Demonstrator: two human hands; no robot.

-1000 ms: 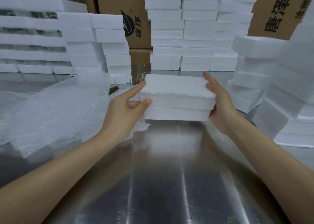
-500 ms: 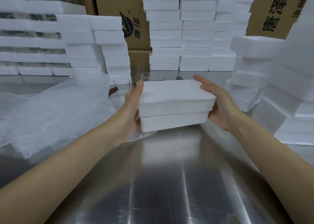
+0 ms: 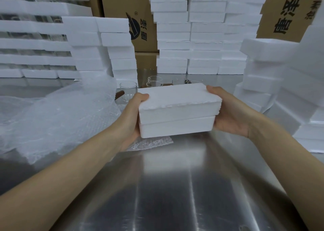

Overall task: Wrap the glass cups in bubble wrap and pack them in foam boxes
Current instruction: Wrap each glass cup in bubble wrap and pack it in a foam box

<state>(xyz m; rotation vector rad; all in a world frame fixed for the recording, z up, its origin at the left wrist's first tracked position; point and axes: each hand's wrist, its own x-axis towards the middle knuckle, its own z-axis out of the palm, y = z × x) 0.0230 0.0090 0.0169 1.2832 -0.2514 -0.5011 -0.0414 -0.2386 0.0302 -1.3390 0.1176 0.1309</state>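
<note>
Above the steel table [image 3: 166,187], both hands, left [image 3: 130,115] and right [image 3: 229,113], clasp the ends of a closed foam box [image 3: 177,109], likely squeezing lid and base together, while unwrapped glass cups [image 3: 128,88] wait behind beside the bubble wrap [image 3: 61,118].

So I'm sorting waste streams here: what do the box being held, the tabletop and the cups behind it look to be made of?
The box looks like white expanded foam: matte, grainy, with crumbly edges. The tabletop is likely stainless steel: brushed, with streaky reflections. The cups appear clear glass, though clear plastic can't be ruled out: see-through walls, bright rims.
</note>
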